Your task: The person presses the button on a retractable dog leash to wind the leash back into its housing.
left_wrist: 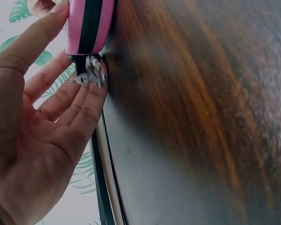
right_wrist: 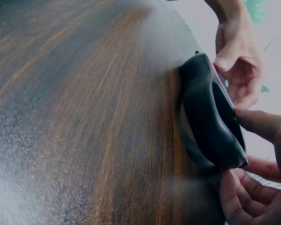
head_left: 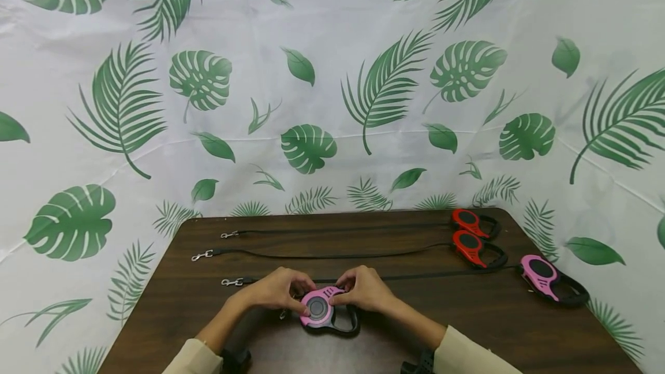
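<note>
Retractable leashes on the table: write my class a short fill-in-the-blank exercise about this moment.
1. Both hands, left hand and right hand, hold the ____ leash nearest the person.
2. The two leashes at the far right, leash and leash, have ____ housings.
3. In all, ____ leashes lie on the brown table.

Missing words: pink; red; four

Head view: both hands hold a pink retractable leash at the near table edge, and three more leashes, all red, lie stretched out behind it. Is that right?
Not quite. The head view shows both hands on the pink leash, but only two of the leashes behind it are red; the third, far right, is pink.
</note>
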Action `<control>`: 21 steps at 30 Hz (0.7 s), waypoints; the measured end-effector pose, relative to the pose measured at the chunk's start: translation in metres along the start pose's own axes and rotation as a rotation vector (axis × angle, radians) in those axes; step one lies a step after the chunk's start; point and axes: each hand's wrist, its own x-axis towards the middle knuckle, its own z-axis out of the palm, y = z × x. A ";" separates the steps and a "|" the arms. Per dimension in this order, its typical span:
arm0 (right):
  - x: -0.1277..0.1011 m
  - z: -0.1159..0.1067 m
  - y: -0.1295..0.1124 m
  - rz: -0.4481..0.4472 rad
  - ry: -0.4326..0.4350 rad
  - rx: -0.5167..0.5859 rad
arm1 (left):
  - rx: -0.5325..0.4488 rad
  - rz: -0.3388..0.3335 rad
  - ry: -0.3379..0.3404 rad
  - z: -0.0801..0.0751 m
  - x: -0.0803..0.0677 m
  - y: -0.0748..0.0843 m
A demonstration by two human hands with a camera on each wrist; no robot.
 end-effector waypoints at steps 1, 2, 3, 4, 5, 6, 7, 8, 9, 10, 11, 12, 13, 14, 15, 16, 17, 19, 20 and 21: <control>0.000 0.000 0.000 -0.003 -0.003 -0.004 | 0.003 -0.001 0.000 0.000 0.000 0.000; 0.000 0.000 0.000 -0.006 -0.004 -0.006 | 0.009 -0.001 0.000 0.000 0.000 0.001; 0.000 0.000 0.000 -0.008 -0.003 -0.010 | 0.014 0.000 0.000 0.001 0.000 0.002; 0.000 0.000 0.000 -0.008 -0.002 -0.012 | 0.020 0.002 0.001 0.001 0.000 0.002; 0.000 0.000 0.000 -0.009 0.001 -0.015 | 0.026 0.005 0.002 0.001 0.000 0.003; -0.001 0.000 -0.001 -0.011 0.005 -0.018 | 0.030 0.006 0.003 0.001 0.000 0.003; -0.001 0.000 -0.001 -0.013 0.010 -0.024 | 0.036 0.009 0.004 0.001 0.000 0.003; -0.001 0.000 -0.002 -0.015 0.014 -0.031 | 0.040 0.012 0.006 0.001 -0.001 0.003; -0.001 0.000 -0.002 -0.018 0.018 -0.039 | 0.042 0.014 0.008 0.001 -0.001 0.003; -0.002 0.000 -0.003 -0.022 0.022 -0.046 | 0.046 0.016 0.009 0.001 -0.001 0.003; -0.002 0.000 -0.003 -0.027 0.025 -0.055 | 0.048 0.018 0.010 0.001 -0.001 0.002; -0.002 0.000 -0.003 -0.032 0.027 -0.062 | 0.050 0.018 0.010 0.001 -0.001 0.002; -0.002 0.000 -0.003 -0.037 0.028 -0.068 | 0.053 0.021 0.010 0.002 -0.001 0.001; -0.002 0.000 -0.003 -0.042 0.028 -0.071 | 0.055 0.024 0.011 0.002 -0.002 0.001; -0.003 -0.001 -0.003 -0.047 0.026 -0.075 | 0.057 0.026 0.010 0.001 -0.002 0.001; -0.003 -0.001 -0.003 -0.050 0.023 -0.076 | 0.058 0.030 0.010 0.001 -0.002 0.001; -0.004 -0.002 -0.003 -0.053 0.020 -0.078 | 0.057 0.034 0.010 0.001 -0.003 0.001; -0.005 -0.003 -0.003 -0.058 0.014 -0.079 | 0.059 0.050 0.013 0.000 -0.003 0.000; -0.006 -0.005 -0.003 -0.059 0.013 -0.079 | 0.057 0.059 0.014 0.000 -0.003 0.000; -0.007 -0.006 -0.002 -0.061 0.011 -0.078 | 0.057 0.070 0.016 0.000 -0.004 -0.001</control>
